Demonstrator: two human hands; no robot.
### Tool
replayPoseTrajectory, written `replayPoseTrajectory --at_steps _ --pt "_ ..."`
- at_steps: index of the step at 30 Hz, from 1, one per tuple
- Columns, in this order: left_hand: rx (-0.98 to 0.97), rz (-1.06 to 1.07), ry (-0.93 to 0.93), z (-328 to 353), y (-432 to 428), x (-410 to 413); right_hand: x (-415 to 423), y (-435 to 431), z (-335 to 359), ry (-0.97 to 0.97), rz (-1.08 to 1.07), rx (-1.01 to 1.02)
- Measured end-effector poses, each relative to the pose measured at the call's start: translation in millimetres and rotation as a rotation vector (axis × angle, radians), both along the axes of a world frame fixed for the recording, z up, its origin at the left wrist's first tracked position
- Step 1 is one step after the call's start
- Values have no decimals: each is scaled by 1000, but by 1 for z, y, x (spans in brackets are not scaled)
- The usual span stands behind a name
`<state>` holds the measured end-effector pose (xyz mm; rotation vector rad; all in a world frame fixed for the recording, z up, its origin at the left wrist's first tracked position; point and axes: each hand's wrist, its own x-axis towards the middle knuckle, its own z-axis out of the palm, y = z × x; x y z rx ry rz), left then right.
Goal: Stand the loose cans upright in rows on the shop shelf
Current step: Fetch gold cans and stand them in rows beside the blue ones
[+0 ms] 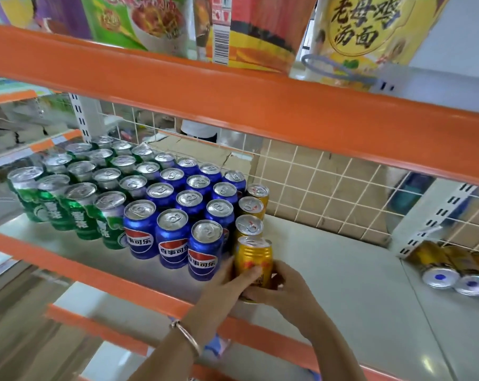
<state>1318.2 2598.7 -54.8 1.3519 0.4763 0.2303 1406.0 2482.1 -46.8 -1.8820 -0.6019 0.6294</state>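
Both hands hold one gold can (253, 257) upright at the front of a gold row on the grey shelf (342, 270). My left hand (230, 281) wraps its left side with the thumb across the front; my right hand (285, 290) grips its right side and base. Behind it stand three more gold cans (249, 226). To the left stand rows of blue cans (202, 251) and green cans (81, 213), all upright. Loose gold cans (450, 268) lie on their sides at the far right, bottoms toward me.
An orange shelf edge (122, 281) runs in front of the cans, and another orange shelf (232, 100) hangs low overhead with noodle cups (364, 37) on it. A wire grid back panel (315, 185) and cardboard close the rear. Bare shelf lies between the gold row and the loose cans.
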Motion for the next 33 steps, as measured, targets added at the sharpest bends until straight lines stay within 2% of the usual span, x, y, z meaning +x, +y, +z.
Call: replayPoseTrajectory --at_steps 3,4,7,11,16,19,24,29,33 --pt "156 -14 71 -3 -2 -5 -4 15 -19 -291 -122 -51" --pt "166 -19 91 -9 -5 -8 -7 22 -24 -334 -139 -50" --pt "132 -6 142 -19 -15 -19 -15 39 -32 -264 -200 -54" --pt "63 46 124 -22 -16 -18 -15 47 -35 -357 -186 -276" --pt "-133 68 133 -24 -31 -8 -9 36 -32 -332 -164 -382" --pt "-206 7 152 -23 -52 5 -6 2 -35 -324 -242 -315" --pt "-215 -57 184 -15 -101 36 3 -82 -26 -221 -567 -145" --pt "-237 -252 137 -3 -169 59 -3 -167 -13 -144 -734 -73" --pt "-243 -418 107 4 -259 75 -12 -255 -4 -93 -938 -45"
